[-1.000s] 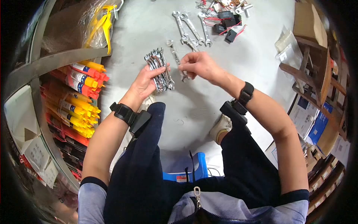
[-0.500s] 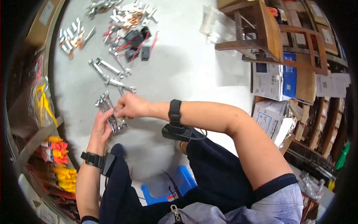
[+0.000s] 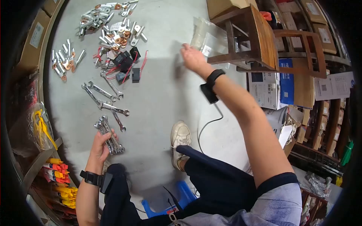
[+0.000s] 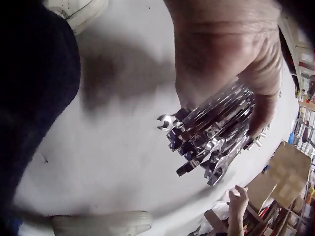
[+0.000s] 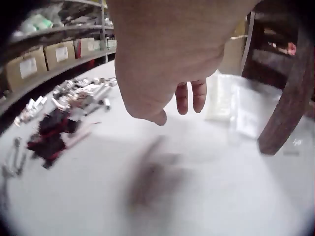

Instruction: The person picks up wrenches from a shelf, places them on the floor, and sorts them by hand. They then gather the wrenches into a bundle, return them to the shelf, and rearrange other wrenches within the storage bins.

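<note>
My left hand (image 3: 99, 145) grips a bundle of shiny open-ended wrenches (image 3: 109, 137), thumb across them. In the left wrist view the bundle (image 4: 211, 132) fans out below the palm, several jaw ends showing. More wrenches (image 3: 102, 91) lie on the floor just beyond that hand, some crossing each other. Out to the right, my right hand (image 3: 194, 58) is stretched over the floor beside clear plastic bags (image 3: 208, 40). Its fingers (image 5: 182, 98) hang loosely in the right wrist view, and nothing shows in them.
Black boxes with red wires (image 3: 124, 62) lie past the floor wrenches, with metal cable lugs (image 3: 94, 19) in piles behind. A wooden stool (image 3: 260, 45) lies at right near cartons (image 3: 266, 90). Yellow-and-red tubes (image 3: 64, 194) fill the left shelf. A shoe (image 3: 180, 137) stands centre.
My right hand pinched a wrench beside the bundle, then swung away to the upper right without it. The left hand keeps its grip. The head view has turned right.
</note>
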`<state>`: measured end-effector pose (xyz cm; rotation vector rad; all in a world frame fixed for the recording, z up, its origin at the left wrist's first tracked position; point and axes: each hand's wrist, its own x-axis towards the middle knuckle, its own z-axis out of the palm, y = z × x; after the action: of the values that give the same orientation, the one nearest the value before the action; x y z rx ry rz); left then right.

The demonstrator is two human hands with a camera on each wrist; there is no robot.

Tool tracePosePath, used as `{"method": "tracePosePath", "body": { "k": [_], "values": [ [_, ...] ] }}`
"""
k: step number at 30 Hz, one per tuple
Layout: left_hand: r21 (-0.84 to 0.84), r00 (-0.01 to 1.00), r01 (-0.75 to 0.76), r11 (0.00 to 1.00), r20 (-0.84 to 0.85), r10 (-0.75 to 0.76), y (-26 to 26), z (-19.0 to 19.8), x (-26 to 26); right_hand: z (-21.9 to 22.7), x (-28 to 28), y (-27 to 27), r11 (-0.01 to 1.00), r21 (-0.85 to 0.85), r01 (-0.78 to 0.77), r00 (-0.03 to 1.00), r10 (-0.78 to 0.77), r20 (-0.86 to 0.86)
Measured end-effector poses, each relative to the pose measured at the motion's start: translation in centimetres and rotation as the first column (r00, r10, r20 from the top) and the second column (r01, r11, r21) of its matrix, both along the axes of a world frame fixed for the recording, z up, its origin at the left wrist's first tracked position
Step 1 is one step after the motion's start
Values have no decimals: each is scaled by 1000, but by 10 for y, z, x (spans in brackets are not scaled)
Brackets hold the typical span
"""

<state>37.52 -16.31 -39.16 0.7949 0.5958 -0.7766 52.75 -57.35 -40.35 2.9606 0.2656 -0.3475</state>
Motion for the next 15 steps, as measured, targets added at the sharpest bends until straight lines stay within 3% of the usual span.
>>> {"method": "tracePosePath", "body": {
  "k": [3,5,9,12,13,15],
  "values": [
    [12,1000,-28,1000,-1,28,9,6,0,-5,22,-43,935,-325,-141,990,136,-40],
    [43,998,-67,997,-7,67,14,11,-1,-26,35,-68,892,-416,-178,974,220,54],
    [79,994,-102,992,-28,104,23,16,-5,-45,56,-70,855,-483,-190,954,277,115],
    [70,995,-88,994,-36,91,27,10,-2,-31,67,-78,706,-658,-261,965,185,-185],
    [49,996,-78,996,-38,80,30,6,-2,-21,66,-82,704,-661,-261,965,187,-182],
    [22,996,-71,997,-51,72,30,4,-4,6,54,-83,729,-581,-363,929,332,-164]
  ]
}}
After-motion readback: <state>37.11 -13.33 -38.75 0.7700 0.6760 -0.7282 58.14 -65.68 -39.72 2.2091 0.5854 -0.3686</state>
